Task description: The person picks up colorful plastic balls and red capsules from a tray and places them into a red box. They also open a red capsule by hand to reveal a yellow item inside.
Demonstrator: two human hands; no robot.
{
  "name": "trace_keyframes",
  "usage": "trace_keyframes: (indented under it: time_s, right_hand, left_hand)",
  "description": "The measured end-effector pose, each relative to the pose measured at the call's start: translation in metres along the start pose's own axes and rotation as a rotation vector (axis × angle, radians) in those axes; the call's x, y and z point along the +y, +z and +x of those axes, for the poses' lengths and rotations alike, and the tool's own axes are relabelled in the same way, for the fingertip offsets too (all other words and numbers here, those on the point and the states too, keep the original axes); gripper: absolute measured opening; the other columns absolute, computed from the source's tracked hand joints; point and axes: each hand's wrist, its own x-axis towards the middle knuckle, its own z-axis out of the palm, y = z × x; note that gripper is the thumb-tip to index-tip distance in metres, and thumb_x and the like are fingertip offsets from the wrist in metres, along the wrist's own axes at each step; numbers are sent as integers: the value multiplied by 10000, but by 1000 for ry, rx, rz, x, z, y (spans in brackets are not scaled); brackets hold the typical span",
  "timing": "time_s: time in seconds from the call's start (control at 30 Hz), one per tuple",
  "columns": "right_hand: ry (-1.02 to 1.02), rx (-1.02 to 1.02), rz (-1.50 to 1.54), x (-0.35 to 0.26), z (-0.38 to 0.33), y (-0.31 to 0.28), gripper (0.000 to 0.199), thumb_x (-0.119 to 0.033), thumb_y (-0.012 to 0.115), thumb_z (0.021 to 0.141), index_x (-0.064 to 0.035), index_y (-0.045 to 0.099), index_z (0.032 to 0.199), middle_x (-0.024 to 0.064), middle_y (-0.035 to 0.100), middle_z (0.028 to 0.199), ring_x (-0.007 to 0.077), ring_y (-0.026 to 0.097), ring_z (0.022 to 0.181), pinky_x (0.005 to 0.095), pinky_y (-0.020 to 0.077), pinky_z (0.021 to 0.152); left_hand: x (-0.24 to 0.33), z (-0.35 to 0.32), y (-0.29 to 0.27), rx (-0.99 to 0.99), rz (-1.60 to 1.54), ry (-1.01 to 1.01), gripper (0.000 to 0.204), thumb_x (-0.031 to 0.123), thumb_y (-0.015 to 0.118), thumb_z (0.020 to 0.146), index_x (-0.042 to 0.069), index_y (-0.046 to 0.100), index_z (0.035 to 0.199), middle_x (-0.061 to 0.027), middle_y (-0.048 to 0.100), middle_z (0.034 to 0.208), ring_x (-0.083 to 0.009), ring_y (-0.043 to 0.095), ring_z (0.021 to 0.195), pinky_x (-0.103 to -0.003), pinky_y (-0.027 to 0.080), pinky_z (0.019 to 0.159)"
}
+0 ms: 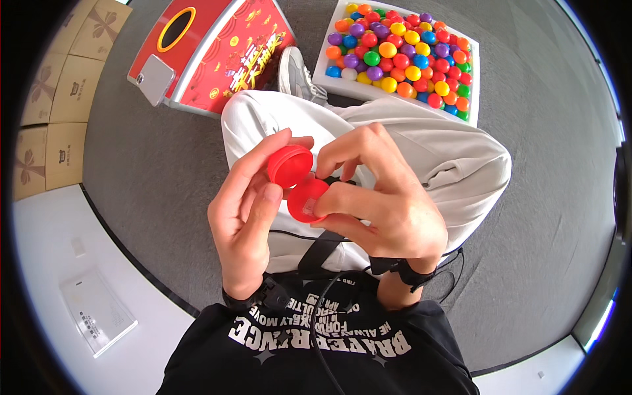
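The left hand [247,210] grips 1 red capsule half [289,164], fingers curled behind it and the thumb pressed near its lower rim. The right hand [382,197] grips the other red half [306,199], pinched between thumb and bent fingers. Both grips are closed on their pieces. The 2 halves touch at their edges right between the 2 hands, the left one's piece sitting just above and slightly left of the right one's piece, with their open sides angled apart. Whether anything sits inside them cannot be told.

Directly behind the held pieces lies the person's bent leg in white trousers [421,145], and a grey shoe [293,72] shows further beyond. Past the right hand, well apart from it, a white tray [473,85] holds many coloured balls [395,52]. Past the left hand, also well apart, stands a red box [224,52] with a round yellow-ringed hole on top and a small grey panel on its side. Far out to the left of the left hand are stacked cardboard boxes [59,85]. Grey carpet [526,230] covers the floor under everything. Black bands circle both wrists, and a thin black cable [322,309] hangs below the hands.
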Motion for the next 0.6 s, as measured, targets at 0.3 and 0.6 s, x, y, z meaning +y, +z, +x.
trace_keyframes:
  time_s: [0.3, 0.6]
  right_hand:
    - [-37, 34, 30, 11, -4, 3, 283, -53, 843, 606, -64, 668, 828, 71, 569, 1027, 233, 537, 881, 321, 478, 693]
    - [-53, 37, 31, 9, -2, 5, 249, -79, 840, 622, -66, 668, 801, 63, 561, 985, 237, 512, 819, 332, 458, 700]
  left_hand:
    - [-2, 2, 1, 15, 11, 10, 413, 124, 507, 1006, -62, 500, 1374, -234, 619, 1268, -259, 605, 1184, -372, 464, 1028]
    - [-2, 1, 2, -1, 10, 10, 415, 125, 506, 1005, -64, 500, 1373, -234, 620, 1264, -250, 607, 1176, -367, 457, 1033]
